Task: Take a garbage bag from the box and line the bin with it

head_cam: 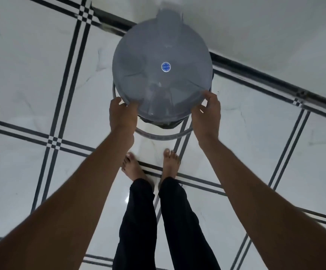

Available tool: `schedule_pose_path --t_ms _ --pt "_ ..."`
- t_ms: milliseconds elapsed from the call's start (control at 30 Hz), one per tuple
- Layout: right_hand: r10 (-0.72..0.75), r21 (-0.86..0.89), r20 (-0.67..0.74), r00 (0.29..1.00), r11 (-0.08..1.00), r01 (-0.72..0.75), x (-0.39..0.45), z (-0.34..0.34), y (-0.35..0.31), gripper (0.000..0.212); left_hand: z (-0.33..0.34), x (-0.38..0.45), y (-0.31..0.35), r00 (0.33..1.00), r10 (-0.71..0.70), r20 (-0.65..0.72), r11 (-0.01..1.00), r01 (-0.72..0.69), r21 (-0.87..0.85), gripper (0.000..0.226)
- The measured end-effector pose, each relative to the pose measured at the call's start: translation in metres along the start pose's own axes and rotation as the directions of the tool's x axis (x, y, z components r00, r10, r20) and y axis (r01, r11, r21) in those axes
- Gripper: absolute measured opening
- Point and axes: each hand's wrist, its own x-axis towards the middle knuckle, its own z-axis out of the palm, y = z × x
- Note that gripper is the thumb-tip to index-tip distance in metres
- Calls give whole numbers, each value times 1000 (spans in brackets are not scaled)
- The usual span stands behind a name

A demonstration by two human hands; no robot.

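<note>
A round grey bin lid (158, 55) with a small blue sticker (166, 67) at its centre fills the upper middle of the head view. My left hand (121, 115) grips its near left edge and my right hand (206, 114) grips its near right edge. The lid is tilted up and slightly blurred. Below it shows the grey rim of the bin (164, 136), with a dark patch (162, 123) inside that I cannot identify. No box and no loose bag are in view.
The bin stands on white floor tiles with black lines (61, 106), close to a white wall (255, 36) with a dark skirting strip. My bare feet (150, 166) and black trousers are just in front of the bin.
</note>
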Motion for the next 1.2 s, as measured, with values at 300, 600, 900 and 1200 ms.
schedule_pose_path --t_ms 300,600,900,1200 --pt "54 -11 -1 999 998 -54 -5 13 -13 41 7 7 0 998 -60 28 997 59 43 39" --pt "499 349 1 867 812 -468 -32 48 -11 51 12 8 -5 966 -260 8 954 258 -154 25" --pt "614 730 366 699 277 -625 -13 57 -18 23 21 12 1 898 -326 295 630 439 -641 52" --pt "560 336 300 772 695 -635 -50 0 -61 11 -18 -45 23 979 -158 127 987 162 -22 24"
